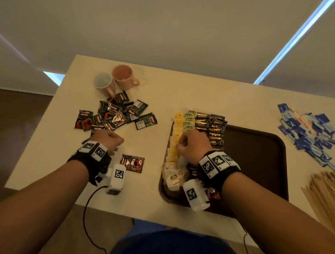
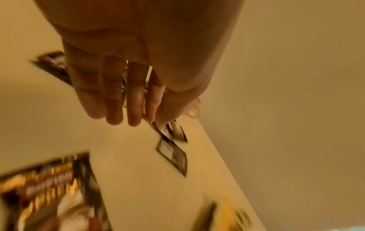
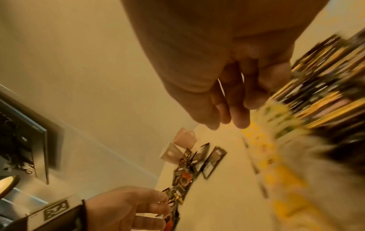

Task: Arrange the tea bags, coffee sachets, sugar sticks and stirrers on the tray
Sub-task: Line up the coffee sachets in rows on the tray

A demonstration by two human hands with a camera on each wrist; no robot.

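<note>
Cream table (image 1: 162, 85) against a plain wall. Brown tray (image 1: 262, 156) is sitting at the near edge; yellow and green tea bags (image 1: 178, 123) and gold-black sachets (image 1: 212, 123) are lining its left side. Right hand (image 1: 193, 147) is hovering over the tea bags, fingers curled; grip unclear. Left hand (image 1: 108, 139) is reaching into the loose dark coffee sachets (image 1: 114, 115), fingers extended, holding nothing I can confirm. Blue sugar sticks (image 1: 309, 134) and wooden stirrers (image 1: 329, 195) are lying at the right edge. Labels too blurred to read.

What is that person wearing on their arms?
Bare forearms, no sleeves. Each wrist has a black strap topped with white blocks printed with black square codes: left hand, right hand. A white camera box hangs below each wrist, trailing a thin black cable.
</note>
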